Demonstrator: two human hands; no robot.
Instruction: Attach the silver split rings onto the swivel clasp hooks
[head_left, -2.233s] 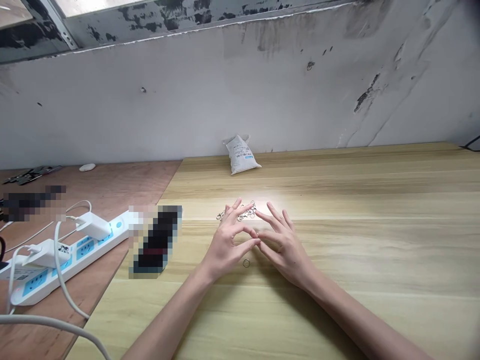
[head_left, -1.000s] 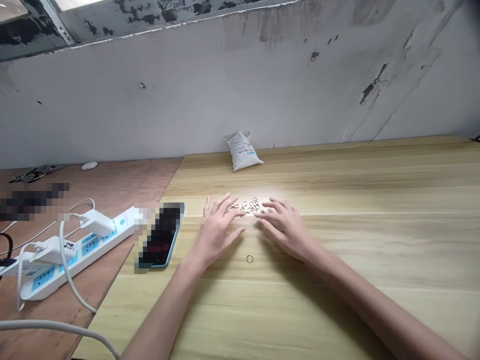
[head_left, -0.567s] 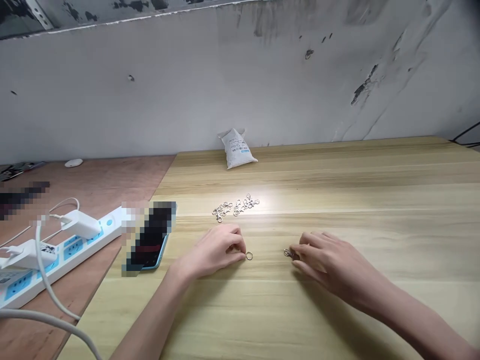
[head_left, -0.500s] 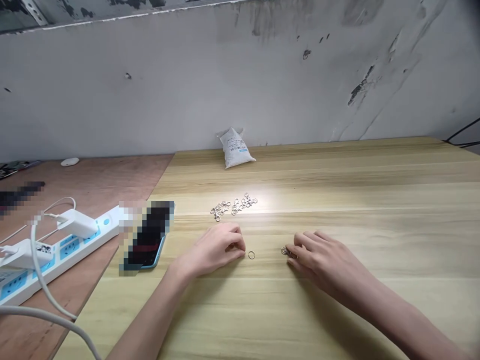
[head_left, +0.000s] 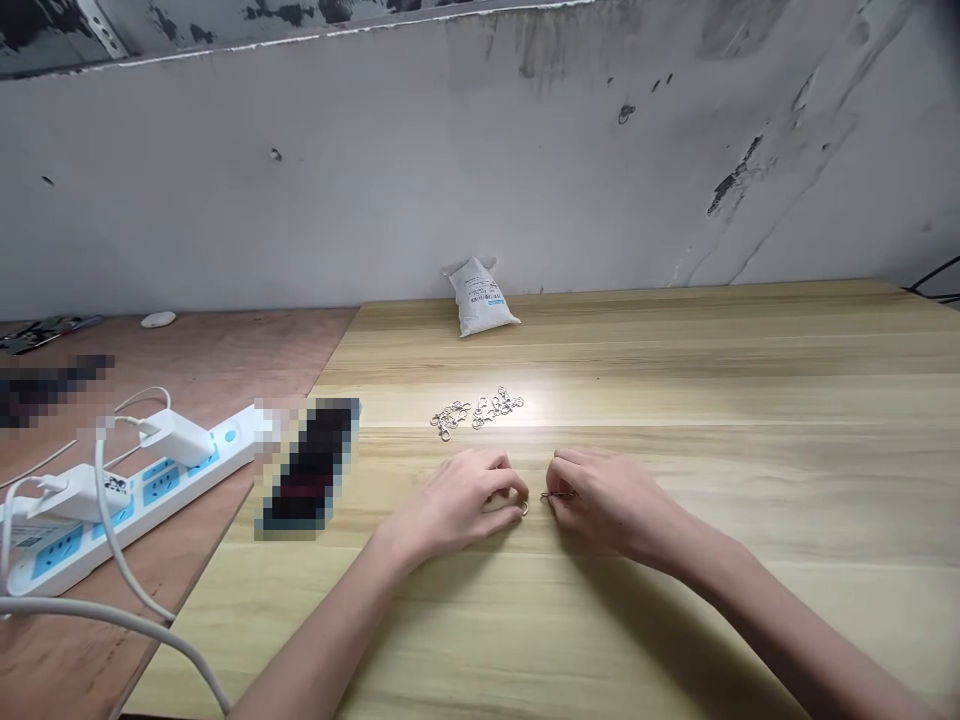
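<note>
My left hand [head_left: 465, 498] rests on the light wooden table [head_left: 675, 400] with its fingers curled, thumb and forefinger pinching a small metal ring [head_left: 523, 509]. My right hand [head_left: 600, 495] lies close beside it, fingers closed on a small metal clasp [head_left: 553, 495] that points toward the ring. The two hands nearly touch at the fingertips. A little pile of several metal clasps and rings [head_left: 478, 411] lies on the table just beyond the hands, in a bright patch of light.
A small white bag [head_left: 483, 297] leans by the wall at the back. A phone [head_left: 309, 468] lies at the table's left edge. On the brown table to the left sit a white power strip [head_left: 127, 490] with chargers and cables [head_left: 112, 610].
Both hands drew back from the pile toward me. The right hand brought a clasp with it and moved left. The left hand closed on the loose ring lying on the table.
</note>
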